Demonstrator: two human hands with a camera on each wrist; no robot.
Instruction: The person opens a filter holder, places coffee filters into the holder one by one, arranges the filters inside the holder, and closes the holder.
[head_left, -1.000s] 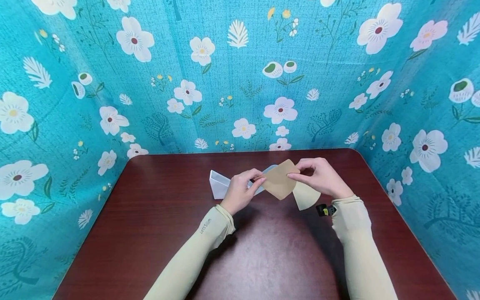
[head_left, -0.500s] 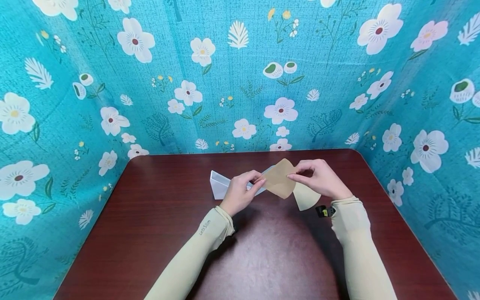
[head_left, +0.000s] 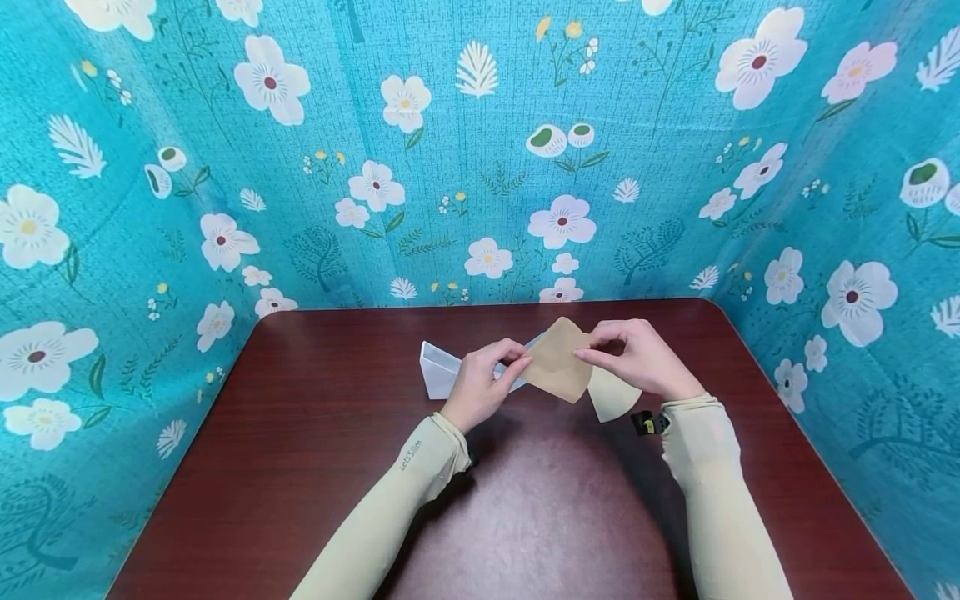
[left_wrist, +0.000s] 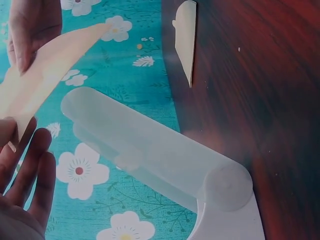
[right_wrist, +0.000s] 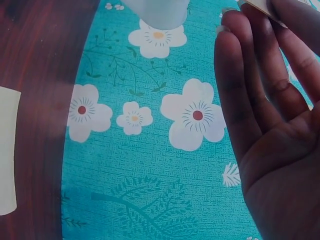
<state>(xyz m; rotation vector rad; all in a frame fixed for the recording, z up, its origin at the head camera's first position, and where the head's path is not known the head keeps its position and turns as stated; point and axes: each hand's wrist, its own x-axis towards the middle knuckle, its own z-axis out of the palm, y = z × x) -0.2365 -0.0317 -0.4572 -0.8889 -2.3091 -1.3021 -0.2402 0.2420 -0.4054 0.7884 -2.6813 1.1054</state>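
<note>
A brown fan-shaped paper coffee filter (head_left: 558, 364) is held up over the far part of the table. My left hand (head_left: 482, 382) pinches its left corner between thumb and forefinger. On its right edge, my right hand (head_left: 641, 354) pinches with thumb and fingertips. The left wrist view shows the filter (left_wrist: 55, 65) edge-on and slightly bowed, the left hand's other fingers (left_wrist: 30, 170) spread loosely below. Behind the left hand stands a white holder (head_left: 437, 377) with a translucent arm-like part (left_wrist: 135, 142) joined at a round pivot; the hand and filter partly hide it.
Below the right hand, another pale fan-shaped filter or stack (head_left: 613, 396) lies on the dark red wooden table (head_left: 315, 433). A black strap device (head_left: 648, 422) sits at the right wrist. Blue floral cloth (head_left: 450, 167) hangs behind and on both sides.
The brown filter turns and flexes slightly between the fingertips, its lower corner shifting. Both hands stay almost where they were, and the holder and the pale filter have not moved.
</note>
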